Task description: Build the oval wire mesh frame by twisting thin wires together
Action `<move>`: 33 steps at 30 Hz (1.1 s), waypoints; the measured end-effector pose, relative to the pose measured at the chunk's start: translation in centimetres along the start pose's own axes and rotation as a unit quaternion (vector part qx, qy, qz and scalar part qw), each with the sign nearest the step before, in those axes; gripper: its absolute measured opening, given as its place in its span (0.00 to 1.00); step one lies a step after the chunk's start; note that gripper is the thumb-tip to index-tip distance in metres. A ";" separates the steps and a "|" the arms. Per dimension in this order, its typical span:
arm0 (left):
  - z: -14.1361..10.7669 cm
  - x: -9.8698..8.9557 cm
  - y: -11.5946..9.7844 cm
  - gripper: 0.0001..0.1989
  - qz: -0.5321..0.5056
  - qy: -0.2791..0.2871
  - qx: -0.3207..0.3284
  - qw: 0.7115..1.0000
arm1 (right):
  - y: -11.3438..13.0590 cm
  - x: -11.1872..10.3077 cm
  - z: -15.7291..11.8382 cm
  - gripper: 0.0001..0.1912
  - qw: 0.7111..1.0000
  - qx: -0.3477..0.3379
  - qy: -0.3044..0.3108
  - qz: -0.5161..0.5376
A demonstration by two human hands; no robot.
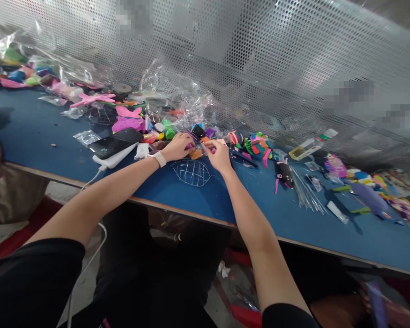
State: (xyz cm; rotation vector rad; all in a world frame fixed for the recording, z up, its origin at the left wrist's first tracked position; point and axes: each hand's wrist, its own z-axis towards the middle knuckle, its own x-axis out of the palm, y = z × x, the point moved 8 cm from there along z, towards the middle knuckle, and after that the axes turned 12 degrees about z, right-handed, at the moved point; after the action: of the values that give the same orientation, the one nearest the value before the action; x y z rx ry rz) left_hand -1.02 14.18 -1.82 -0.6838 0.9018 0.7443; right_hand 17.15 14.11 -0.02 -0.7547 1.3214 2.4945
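Observation:
My left hand (178, 146), with a pale watch band at the wrist, is closed with a bit of purple modelling clay (190, 146) at its fingertips. Facing it, a short gap away, my right hand (220, 156) is pinched, and purple clay shows at its fingers too. An orange piece (196, 154) lies between and just below the hands. Nearer the table edge rests a fish-shaped wire frame (193, 173) with a grid inside, touched by neither hand. Black and purple lumps (198, 131) sit just beyond my fingers.
Left of my arm, a black phone (116, 143) lies on a white device with a cable. Clear plastic bags (177, 102) and coloured clay pile against a perforated metal panel (205, 50). At right are colourful clay figures (259, 145), thin wires (307, 191) and a bottle (312, 145). People sit either side.

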 end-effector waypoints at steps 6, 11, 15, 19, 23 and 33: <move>-0.3 -2.3 -1.6 0.34 0.010 -0.038 0.004 0.999 | 1.9 -0.3 -0.3 0.13 0.996 -0.033 -0.067 0.057; -0.5 -2.5 -2.4 0.32 0.047 -0.025 0.001 0.999 | 3.1 0.2 -0.6 0.14 0.994 -0.051 -0.067 0.075; -0.5 -2.5 -2.2 0.15 0.053 -0.022 0.010 0.998 | 4.0 0.1 -1.0 0.16 0.993 -0.071 -0.059 0.076; -0.4 -2.6 -2.0 0.08 0.050 -0.031 0.029 0.998 | 4.7 0.3 -1.1 0.20 0.993 -0.086 -0.059 0.057; -0.5 -2.6 -2.1 0.06 0.051 -0.048 0.034 0.997 | 5.2 0.6 -1.1 0.27 0.992 -0.106 -0.054 0.047; -0.7 -3.3 -2.5 0.22 0.046 -0.093 0.010 0.995 | 3.7 0.0 -0.5 0.29 0.988 -0.086 -0.084 0.092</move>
State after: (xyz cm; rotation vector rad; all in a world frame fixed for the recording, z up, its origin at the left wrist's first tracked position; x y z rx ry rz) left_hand -0.71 11.38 1.28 -0.5476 0.7730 0.8650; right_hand 15.81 11.52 2.40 -0.4586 1.1780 2.7760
